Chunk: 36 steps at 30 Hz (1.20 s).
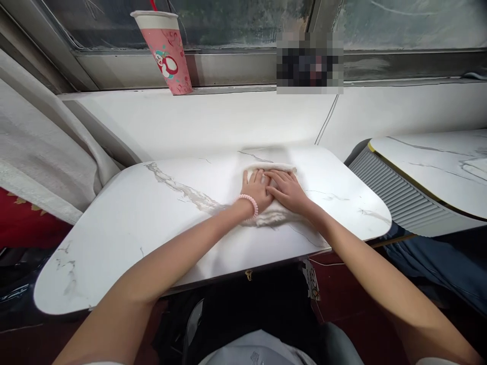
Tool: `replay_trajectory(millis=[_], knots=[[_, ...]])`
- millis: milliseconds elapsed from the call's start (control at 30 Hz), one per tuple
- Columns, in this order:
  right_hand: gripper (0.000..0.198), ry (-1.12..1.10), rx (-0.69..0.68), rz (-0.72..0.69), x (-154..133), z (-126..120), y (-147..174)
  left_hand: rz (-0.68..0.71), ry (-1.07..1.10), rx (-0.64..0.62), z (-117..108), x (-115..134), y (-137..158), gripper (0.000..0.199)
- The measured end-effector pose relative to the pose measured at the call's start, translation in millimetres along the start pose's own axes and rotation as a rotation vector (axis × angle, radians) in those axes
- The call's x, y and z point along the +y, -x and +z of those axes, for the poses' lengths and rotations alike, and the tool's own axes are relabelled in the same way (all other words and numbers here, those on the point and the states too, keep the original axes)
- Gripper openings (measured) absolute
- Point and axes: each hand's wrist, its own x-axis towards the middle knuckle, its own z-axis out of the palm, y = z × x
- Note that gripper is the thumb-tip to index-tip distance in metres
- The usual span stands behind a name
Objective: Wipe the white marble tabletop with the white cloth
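Both my palms press down on a white cloth (272,217) that lies bunched on the white marble-patterned tabletop (182,228). My left hand (256,188), with a pink coiled band at its wrist, rests flat with fingers stretched out over the cloth. Beside it, my right hand (287,191) also lies flat, fingers spread, its thumb side touching the left hand. Part of the cloth is hidden under the two hands; its far edge and its near, ruffled edge show.
A pink paper cup (167,56) with a red straw stands on the window ledge at the back left. A blurred dark item (310,66) is further right. At left hangs a pale curtain (41,132). Another marble-patterned table (437,162) with a ribbed side stands at right.
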Motion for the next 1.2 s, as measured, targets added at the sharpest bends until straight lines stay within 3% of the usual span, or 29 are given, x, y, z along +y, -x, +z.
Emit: replay_trajectory(millis=[100, 233, 367, 500, 800, 1033, 1200], knots=[[0.050, 0.007, -0.048, -0.059, -11.8, -14.9, 48.8, 0.047, 0.017, 0.014, 1.4, 30.4, 36.8, 0.062], [0.048, 0.012, -0.010, -0.076, -21.7, -30.7, 95.9, 0.111, 0.055, 0.025, 4.5, 63.7, 68.5, 0.063], [0.048, 0.020, -0.012, -0.061, -19.4, -42.0, 114.2, 0.147, 0.092, 0.042, 7.2, 81.7, 72.7, 0.064], [0.045, -0.009, -0.039, -0.034, -11.8, -47.8, 112.7, 0.172, 0.119, -0.003, 5.7, 86.2, 63.8, 0.064], [0.043, 0.016, 0.019, 0.027, 8.1, -38.0, 77.8, 0.179, 0.156, -0.029, 6.6, 67.3, 22.7, 0.063], [0.040, -0.057, 0.103, -0.052, 29.0, -14.8, -0.1, 0.067, 0.141, -0.035, 0.5, 20.8, -26.1, 0.062], [0.036, -0.123, 0.083, -0.091, 52.7, 4.5, -61.4, -0.074, 0.136, 0.022, 1.3, -10.3, -58.6, 0.058]])
